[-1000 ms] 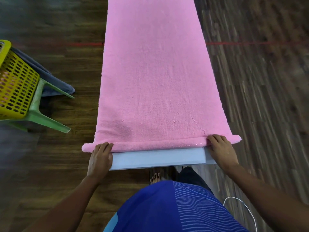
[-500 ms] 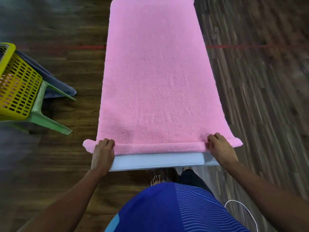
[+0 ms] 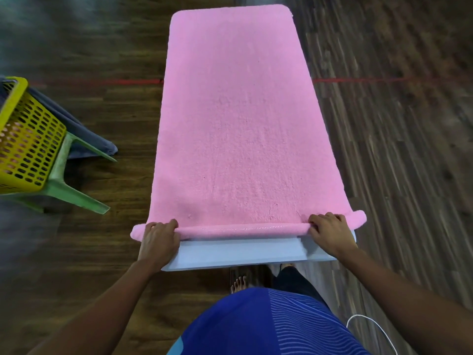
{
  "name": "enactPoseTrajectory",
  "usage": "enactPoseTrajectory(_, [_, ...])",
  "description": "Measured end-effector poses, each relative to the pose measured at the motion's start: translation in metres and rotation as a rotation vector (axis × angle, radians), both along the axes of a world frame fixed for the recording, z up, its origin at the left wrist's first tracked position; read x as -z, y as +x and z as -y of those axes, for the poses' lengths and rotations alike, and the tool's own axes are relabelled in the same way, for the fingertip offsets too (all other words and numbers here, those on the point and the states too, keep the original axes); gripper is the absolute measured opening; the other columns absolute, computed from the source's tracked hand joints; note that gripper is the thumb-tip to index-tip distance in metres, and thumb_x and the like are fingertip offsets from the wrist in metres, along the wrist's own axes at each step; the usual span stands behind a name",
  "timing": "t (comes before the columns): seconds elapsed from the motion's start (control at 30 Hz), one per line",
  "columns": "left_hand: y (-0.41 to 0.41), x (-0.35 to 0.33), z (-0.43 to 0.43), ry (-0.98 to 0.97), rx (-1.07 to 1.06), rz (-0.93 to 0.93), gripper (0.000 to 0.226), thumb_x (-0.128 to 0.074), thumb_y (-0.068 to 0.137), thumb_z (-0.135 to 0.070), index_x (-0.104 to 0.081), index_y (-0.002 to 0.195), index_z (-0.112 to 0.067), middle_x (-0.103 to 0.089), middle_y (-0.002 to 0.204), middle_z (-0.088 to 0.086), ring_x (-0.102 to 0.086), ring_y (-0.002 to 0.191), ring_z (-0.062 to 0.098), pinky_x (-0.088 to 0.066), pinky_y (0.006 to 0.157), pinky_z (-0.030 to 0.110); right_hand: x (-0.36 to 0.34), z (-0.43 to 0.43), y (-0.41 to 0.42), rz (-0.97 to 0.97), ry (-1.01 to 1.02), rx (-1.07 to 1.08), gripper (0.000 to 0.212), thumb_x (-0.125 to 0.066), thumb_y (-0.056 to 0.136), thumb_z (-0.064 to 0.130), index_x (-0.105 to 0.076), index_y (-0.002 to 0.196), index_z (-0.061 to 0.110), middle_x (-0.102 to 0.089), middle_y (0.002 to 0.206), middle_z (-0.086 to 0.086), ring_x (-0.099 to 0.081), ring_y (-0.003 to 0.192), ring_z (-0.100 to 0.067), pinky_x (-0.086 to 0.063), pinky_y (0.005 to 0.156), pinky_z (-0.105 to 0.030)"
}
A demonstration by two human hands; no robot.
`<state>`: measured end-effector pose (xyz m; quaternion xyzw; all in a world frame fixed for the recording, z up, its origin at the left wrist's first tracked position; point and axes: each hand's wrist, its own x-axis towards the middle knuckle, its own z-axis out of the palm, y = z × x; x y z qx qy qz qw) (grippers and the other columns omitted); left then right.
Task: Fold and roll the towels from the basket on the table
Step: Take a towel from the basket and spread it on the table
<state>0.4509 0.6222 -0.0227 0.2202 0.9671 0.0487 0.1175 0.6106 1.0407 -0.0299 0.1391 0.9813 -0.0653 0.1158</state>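
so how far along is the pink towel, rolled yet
Barely started. Done: the pink towel lies flat along the table, its near edge turned into one thin roll. In hand: the left hand and right hand grip that roll near its ends. Left: nearly the whole length is unrolled, and the yellow basket seems to hold more cloth.

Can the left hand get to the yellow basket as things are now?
Probably yes: nothing stands between the left hand and the yellow basket on its green stool, only open floor. But that hand grips the rolled edge of the pink towel and must release it first.
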Motion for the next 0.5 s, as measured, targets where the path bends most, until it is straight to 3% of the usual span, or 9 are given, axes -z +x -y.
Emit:
enactPoseTrajectory(0.03, [-0.003, 0.000, -0.001, -0.003, -0.006, -0.004, 0.016, -0.043, 0.087, -0.021, -0.057, 0.088, -0.014, -0.065, 0.066, 0.007, -0.058, 0.061, 0.027, -0.048, 0.082, 0.046, 0.000, -0.002, -0.004, 0.009, 0.012, 0.025, 0.035, -0.033, 0.083, 0.036, -0.065, 0.087, 0.021, -0.069, 0.082, 0.000, -0.057, 0.081, -0.026, -0.034, 0.079, -0.039])
enactPoseTrajectory(0.1, [-0.007, 0.001, -0.002, 0.015, -0.055, -0.042, 0.009, -0.051, 0.088, -0.015, -0.056, 0.094, -0.012, -0.064, 0.078, 0.009, -0.057, 0.070, 0.026, -0.047, 0.082, 0.048, -0.002, -0.001, -0.011, -0.041, 0.032, 0.077, 0.018, -0.053, 0.085, 0.027, -0.066, 0.094, 0.019, -0.068, 0.091, -0.003, -0.056, 0.087, -0.028, -0.034, 0.082, -0.042])
enactPoseTrajectory(0.17, [-0.010, 0.002, -0.004, 0.045, -0.093, -0.115, 0.017, -0.063, 0.082, -0.008, -0.060, 0.099, -0.008, -0.062, 0.094, 0.012, -0.054, 0.083, 0.028, -0.047, 0.077, 0.047, -0.002, 0.001, -0.016, -0.122, 0.023, 0.120, 0.020, -0.069, 0.076, 0.010, -0.066, 0.095, 0.013, -0.063, 0.092, -0.009, -0.055, 0.083, -0.032, -0.036, 0.072, -0.040])
enactPoseTrajectory(0.23, [-0.009, 0.005, -0.007, 0.104, -0.052, -0.138, 0.019, -0.067, 0.080, 0.000, -0.063, 0.097, -0.006, -0.062, 0.095, 0.013, -0.053, 0.083, 0.028, -0.047, 0.071, 0.043, -0.001, 0.003, -0.018, -0.147, -0.068, 0.146, 0.019, -0.065, 0.077, 0.000, -0.064, 0.093, 0.009, -0.058, 0.088, -0.009, -0.052, 0.079, -0.031, -0.036, 0.063, -0.036])
enactPoseTrajectory(0.3, [-0.004, 0.009, -0.008, 0.171, -0.014, -0.087, 0.019, -0.067, 0.079, 0.005, -0.067, 0.096, -0.003, -0.065, 0.093, 0.014, -0.055, 0.081, 0.027, -0.049, 0.071, 0.042, 0.003, 0.008, -0.013, -0.140, -0.139, 0.109, 0.019, -0.063, 0.077, -0.002, -0.062, 0.093, 0.007, -0.057, 0.090, -0.008, -0.051, 0.079, -0.029, -0.040, 0.062, -0.036])
enactPoseTrajectory(0.4, [0.003, 0.016, -0.008, 0.150, 0.004, 0.003, 0.039, -0.071, 0.071, 0.002, -0.066, 0.109, 0.003, -0.066, 0.105, 0.019, -0.060, 0.093, 0.033, -0.053, 0.083, 0.046, 0.010, 0.013, 0.001, -0.142, -0.103, -0.018, 0.043, -0.072, 0.059, 0.001, -0.061, 0.100, 0.007, -0.060, 0.101, -0.010, -0.054, 0.084, -0.030, -0.048, 0.068, -0.039])
enactPoseTrajectory(0.5, [0.004, 0.017, -0.007, 0.111, 0.044, 0.026, 0.045, -0.073, 0.070, 0.000, -0.064, 0.114, 0.003, -0.066, 0.110, 0.018, -0.061, 0.100, 0.033, -0.052, 0.088, 0.046, 0.011, 0.006, -0.004, -0.109, -0.090, -0.016, 0.047, -0.076, 0.064, 0.008, -0.062, 0.108, 0.010, -0.063, 0.108, -0.008, -0.057, 0.093, -0.030, -0.050, 0.076, -0.041])
